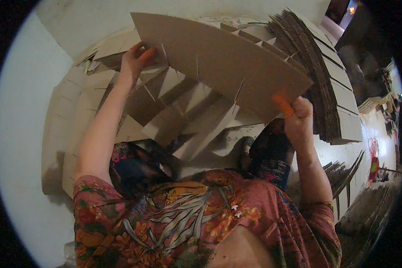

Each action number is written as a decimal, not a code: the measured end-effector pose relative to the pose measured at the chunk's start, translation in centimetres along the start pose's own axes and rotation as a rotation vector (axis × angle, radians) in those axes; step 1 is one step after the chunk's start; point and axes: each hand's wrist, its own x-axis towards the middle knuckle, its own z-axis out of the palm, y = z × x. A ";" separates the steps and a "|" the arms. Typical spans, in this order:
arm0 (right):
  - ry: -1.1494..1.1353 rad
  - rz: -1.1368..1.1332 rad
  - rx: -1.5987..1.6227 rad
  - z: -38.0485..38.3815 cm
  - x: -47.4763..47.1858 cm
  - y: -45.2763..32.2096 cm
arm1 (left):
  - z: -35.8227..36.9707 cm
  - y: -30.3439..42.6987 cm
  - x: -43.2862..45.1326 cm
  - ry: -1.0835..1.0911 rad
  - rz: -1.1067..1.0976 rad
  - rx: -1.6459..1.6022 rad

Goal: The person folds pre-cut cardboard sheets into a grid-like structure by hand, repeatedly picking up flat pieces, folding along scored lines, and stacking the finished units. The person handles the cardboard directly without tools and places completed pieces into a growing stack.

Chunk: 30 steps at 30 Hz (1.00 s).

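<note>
A long slotted cardboard sheet [217, 57] is held up in front of me, tilted, with several slits along its lower edge. My left hand [139, 58] is at its left end, the orange-covered fingertips against the board. At the right end, my right hand [298, 107] pinches the lower corner, an orange cover on the thumb or finger, blurred. Below the sheet stand interlocked cardboard divider strips [174, 117], forming cells between my knees. Some strips meet the sheet's slits; how far they are seated cannot be made out.
A tall stack of slotted cardboard strips [321, 77] leans at the right. More cardboard sheets [63, 134] lie against the left side, by a pale wall [23, 110]. Several strips [345, 177] stand near my right elbow. A red object [374, 167] is farther right.
</note>
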 end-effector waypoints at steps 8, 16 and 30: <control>0.006 0.075 -0.320 -0.4 -2.0 1.8 | -0.1 0.4 -0.2 -0.029 -0.005 0.148; 0.097 -0.061 -0.100 1.6 -3.6 5.5 | 0.4 0.5 0.6 0.007 -0.050 0.219; -0.151 0.212 -0.172 0.8 -5.6 9.6 | -0.8 -4.7 1.2 -0.020 0.072 0.725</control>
